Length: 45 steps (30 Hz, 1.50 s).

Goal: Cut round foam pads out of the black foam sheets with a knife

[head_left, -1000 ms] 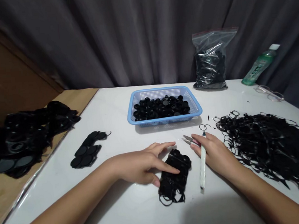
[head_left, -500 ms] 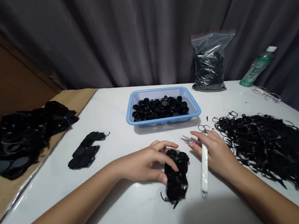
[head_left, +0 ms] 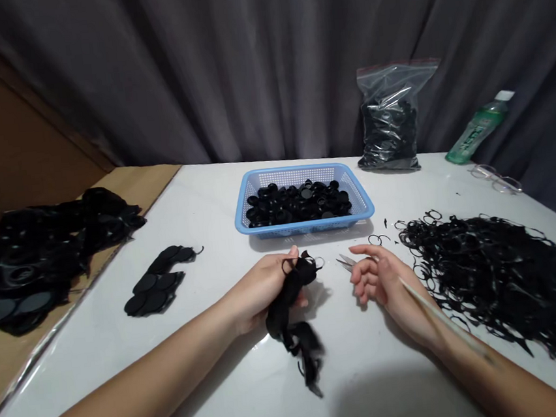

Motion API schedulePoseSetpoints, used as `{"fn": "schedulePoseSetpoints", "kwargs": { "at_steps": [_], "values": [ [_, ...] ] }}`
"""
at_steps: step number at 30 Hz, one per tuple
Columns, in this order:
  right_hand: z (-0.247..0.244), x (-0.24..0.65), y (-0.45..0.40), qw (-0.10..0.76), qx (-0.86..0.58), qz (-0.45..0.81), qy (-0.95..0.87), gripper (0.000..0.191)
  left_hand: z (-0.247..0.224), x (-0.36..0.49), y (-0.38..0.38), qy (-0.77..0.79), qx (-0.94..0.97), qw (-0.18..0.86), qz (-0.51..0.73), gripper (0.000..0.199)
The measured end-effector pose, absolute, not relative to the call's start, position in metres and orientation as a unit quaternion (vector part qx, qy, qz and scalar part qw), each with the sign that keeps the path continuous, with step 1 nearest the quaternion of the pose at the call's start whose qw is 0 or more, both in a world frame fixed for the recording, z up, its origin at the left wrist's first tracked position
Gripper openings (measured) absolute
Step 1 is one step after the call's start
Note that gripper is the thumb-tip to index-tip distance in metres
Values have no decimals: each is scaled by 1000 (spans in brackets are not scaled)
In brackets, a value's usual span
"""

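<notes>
My left hand [head_left: 260, 285] is closed around a lumpy strip of black moulded rubber-like parts [head_left: 280, 310]. The strip is lifted and tilted, its blurred lower end dangling over the white table, thin loops at its top. To the right, my right hand [head_left: 380, 277] has curled fingers around a slim tool. Two pointed metal tips [head_left: 346, 262] stick out left of the fingers, apart from the strip. A long pale handle [head_left: 440, 314] lies along the wrist, blurred; whether it joins the tips is hidden by the hand.
A blue basket [head_left: 304, 225] of small black round parts stands behind the hands. Black ring-like scraps [head_left: 500, 272] are heaped at right. Flat black pieces [head_left: 155, 286] and a dark pile [head_left: 41, 251] lie left. A filled zip bag [head_left: 388, 126], bottle [head_left: 479, 127] and glasses [head_left: 496, 181] are at back right.
My left hand has picked up the black strip from the table and turned it. In my right hand the pale handle has swung from upright in front to along the wrist.
</notes>
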State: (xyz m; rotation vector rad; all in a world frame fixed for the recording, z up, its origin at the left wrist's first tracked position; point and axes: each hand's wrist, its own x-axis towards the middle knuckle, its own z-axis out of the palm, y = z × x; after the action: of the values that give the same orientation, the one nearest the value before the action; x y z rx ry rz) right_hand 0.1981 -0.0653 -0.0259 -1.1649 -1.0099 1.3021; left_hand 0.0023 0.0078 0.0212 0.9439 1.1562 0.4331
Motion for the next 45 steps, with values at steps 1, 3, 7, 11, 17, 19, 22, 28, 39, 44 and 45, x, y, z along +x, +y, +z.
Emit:
{"fn": "schedulePoseSetpoints", "kwargs": {
  "at_steps": [1,3,7,11,17,19,22,28,39,44,45],
  "values": [
    [-24,197,-64,539,-474,577,-389,54,22,4,6,524,404,726,187,44],
    [-19,195,-64,540,-451,625,-339,56,22,5,4,515,388,743,180,44],
    [-12,194,-65,530,-432,676,-276,49,21,5,0,507,388,754,153,45],
    [-20,193,-64,517,-470,664,-266,52,19,4,0,508,397,754,123,38],
    [-20,195,-63,550,-484,620,-281,43,22,1,2,448,478,734,179,54],
    [-15,196,-64,547,-465,639,-278,37,24,2,1,443,477,733,200,49],
    [-10,197,-68,499,-424,702,-280,36,25,3,-2,454,498,711,201,49],
    [-10,191,-72,475,-444,704,-287,33,24,4,-7,429,526,695,237,62],
    [-10,195,-72,516,-446,661,-312,33,22,5,-9,414,533,693,253,64],
    [-12,195,-72,514,-449,654,-326,33,20,5,-11,411,546,678,270,64],
    [-11,195,-72,516,-451,652,-324,34,20,5,-11,409,549,675,275,64]
  ]
}}
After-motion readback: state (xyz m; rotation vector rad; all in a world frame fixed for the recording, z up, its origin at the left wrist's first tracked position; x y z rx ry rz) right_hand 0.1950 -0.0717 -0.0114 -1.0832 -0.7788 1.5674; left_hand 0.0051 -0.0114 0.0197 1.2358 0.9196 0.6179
